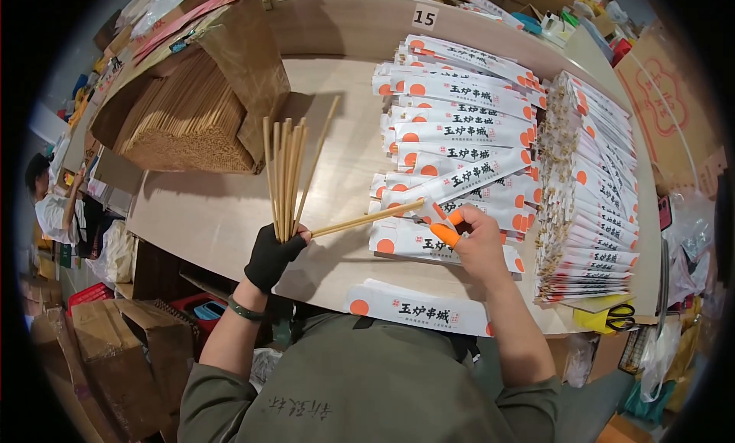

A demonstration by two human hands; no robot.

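My left hand (pixel 273 253), in a black glove with bare fingertips, is closed around several wooden chopsticks (pixel 288 167) that stand up in a fan. A pair of chopsticks (pixel 364 219) slants out from its fingertips to the right. The tips of that pair meet the near end of a white paper chopstick sleeve (pixel 476 176); how far in they reach cannot be made out. My right hand (pixel 476 240), with orange finger cots on thumb and forefinger, pinches at this end of the sleeve. Beneath it lie rows of paper sleeves (pixel 459 91) with orange dots.
An opened cardboard box (pixel 253 56) packed with chopsticks (pixel 184 121) lies at the table's far left. Stacked filled sleeves (pixel 589 190) line the right side. Loose sleeves (pixel 417 308) rest at the front edge. Black-handled scissors (pixel 619 317) sit front right. Another person (pixel 57 205) is far left.
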